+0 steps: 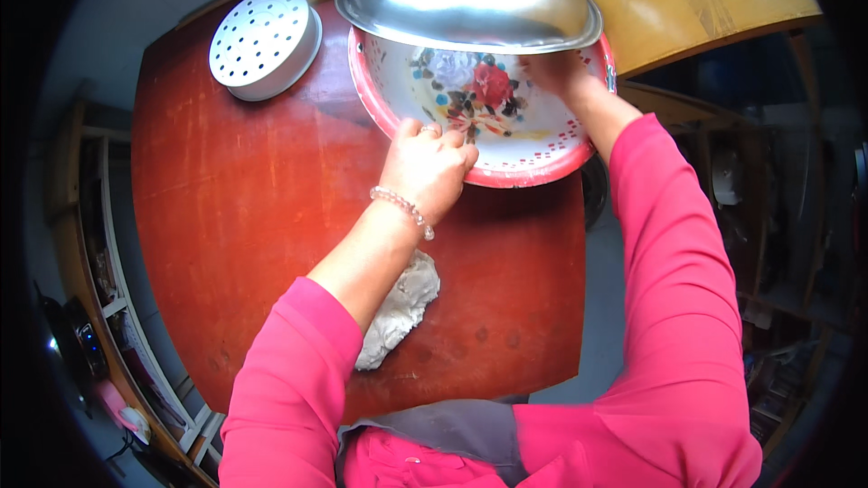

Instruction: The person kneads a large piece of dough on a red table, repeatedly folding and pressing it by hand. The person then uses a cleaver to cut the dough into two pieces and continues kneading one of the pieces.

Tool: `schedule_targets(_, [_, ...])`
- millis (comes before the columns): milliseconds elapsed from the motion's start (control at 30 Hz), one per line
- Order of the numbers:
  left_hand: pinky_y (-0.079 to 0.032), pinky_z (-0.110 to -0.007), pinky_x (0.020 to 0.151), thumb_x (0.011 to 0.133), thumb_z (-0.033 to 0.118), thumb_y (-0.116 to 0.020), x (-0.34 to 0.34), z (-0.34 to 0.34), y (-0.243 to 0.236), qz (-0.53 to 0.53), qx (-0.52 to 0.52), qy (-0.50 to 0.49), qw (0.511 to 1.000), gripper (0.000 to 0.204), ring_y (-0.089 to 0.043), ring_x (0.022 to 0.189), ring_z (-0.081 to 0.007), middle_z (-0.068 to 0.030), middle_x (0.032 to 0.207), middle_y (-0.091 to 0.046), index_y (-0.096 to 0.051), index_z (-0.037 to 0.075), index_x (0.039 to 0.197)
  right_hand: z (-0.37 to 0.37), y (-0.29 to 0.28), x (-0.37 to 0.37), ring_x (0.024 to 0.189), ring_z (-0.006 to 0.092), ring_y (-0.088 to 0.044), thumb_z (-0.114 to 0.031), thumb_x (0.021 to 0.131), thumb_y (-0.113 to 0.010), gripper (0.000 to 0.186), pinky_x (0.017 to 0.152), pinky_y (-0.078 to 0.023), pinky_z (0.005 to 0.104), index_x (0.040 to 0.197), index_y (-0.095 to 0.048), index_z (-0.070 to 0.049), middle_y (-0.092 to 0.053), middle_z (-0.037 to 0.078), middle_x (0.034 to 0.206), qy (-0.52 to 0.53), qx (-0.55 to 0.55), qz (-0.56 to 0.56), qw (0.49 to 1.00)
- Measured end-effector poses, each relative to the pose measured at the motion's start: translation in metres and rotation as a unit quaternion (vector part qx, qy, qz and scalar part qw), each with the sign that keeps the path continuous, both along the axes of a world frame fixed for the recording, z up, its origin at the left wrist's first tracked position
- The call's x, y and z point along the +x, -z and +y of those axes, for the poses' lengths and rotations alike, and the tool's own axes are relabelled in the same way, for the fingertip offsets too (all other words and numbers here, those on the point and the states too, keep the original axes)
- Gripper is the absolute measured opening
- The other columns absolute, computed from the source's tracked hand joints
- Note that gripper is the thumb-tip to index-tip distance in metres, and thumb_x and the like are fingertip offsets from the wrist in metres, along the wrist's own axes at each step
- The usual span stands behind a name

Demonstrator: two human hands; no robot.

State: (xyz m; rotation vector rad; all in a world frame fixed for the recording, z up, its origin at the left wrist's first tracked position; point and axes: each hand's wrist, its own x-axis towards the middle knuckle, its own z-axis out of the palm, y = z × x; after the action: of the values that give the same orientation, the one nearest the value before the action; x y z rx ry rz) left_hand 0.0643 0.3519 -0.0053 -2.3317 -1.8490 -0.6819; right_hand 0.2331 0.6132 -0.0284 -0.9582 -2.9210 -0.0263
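Gripping the near edge of a red-rimmed enamel basin [533, 177], the left hand [429, 165] curls its fingers over the lip, while the right hand [562, 74] reaches inside beneath a shiny metal dome [470, 4], too hidden for me to tell its grip. The glossy, flower-painted basin sits at the far right of the worn reddish wooden table [235, 199], its round mouth facing up and looking widest left to right, beyond a rough, pale, doughy lump [404, 307].

Markings: none legible
You have no lettering, label, brand, number or sign in this view that can be read.
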Motion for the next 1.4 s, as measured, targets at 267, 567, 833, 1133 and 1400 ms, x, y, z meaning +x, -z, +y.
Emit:
schedule_targets(267, [-0.047,-0.037,0.086,0.08,0.013,-0.067,0.002,0.0,0.004,0.036,-0.069,-0.009,0.997,0.009,-0.069,0.091,-0.019,0.0015,0.088,-0.071,-0.072,0.02,0.082,-0.022,-0.002,0.014,0.1,0.0383,-0.071,-0.011,0.093,-0.06,0.018,0.089,-0.055,0.0462,0.104,-0.074,-0.006,-0.075,0.02,0.106,0.07,-0.052,-0.175,0.981])
schedule_targets(567, [-0.047,-0.04,0.094,0.073,0.012,-0.074,-0.003,-0.001,0.004,0.025,-0.069,-0.007,0.997,0.012,-0.068,0.093,-0.0227,-0.0001,0.086,-0.068,-0.067,0.018,0.08,-0.084,-0.007,-0.018,0.113,0.0341,-0.07,-0.023,0.096,-0.055,0.035,0.094,-0.055,0.0402,0.116,-0.072,0.0,-0.072,0.022,0.12,0.044,-0.199,-0.246,0.948])
schedule_targets(833, [-0.044,-0.037,0.093,0.084,0.013,-0.067,-0.002,-0.004,-0.001,0.047,-0.093,-0.007,0.995,0.013,-0.069,0.099,-0.0179,0.0025,0.103,-0.075,-0.075,0.022,0.089,0.027,-0.011,0.009,0.11,0.0313,-0.071,-0.014,0.098,-0.055,0.027,0.095,-0.057,0.0416,0.111,-0.078,-0.007,-0.075,0.017,0.116,-0.024,0.261,0.088,0.961])
schedule_targets(1133, [-0.042,-0.044,0.112,0.074,0.003,-0.07,-0.012,-0.001,-0.004,-0.003,-0.093,0.033,0.995,0.038,-0.062,0.12,-0.0283,-0.0096,0.122,-0.067,-0.075,0.019,0.108,-0.105,-0.061,-0.005,0.079,0.0298,-0.074,-0.011,0.08,-0.069,0.027,0.074,-0.058,0.041,0.105,-0.079,-0.007,-0.077,0.017,0.088,-0.011,-0.278,-0.093,0.956])
schedule_targets(1400, [-0.044,-0.038,0.112,0.092,0.004,-0.057,-0.111,-0.166,-0.008,-0.402,-0.165,-0.199,0.878,0.041,-0.057,0.13,-0.0248,-0.0123,0.133,-0.063,-0.063,0.004,0.133,-0.304,-0.085,-0.028,0.093,0.0296,-0.067,0.005,0.08,-0.072,0.027,0.079,-0.056,0.0388,0.103,-0.076,-0.008,-0.066,0.009,0.098,-0.179,-0.271,0.358,0.875])
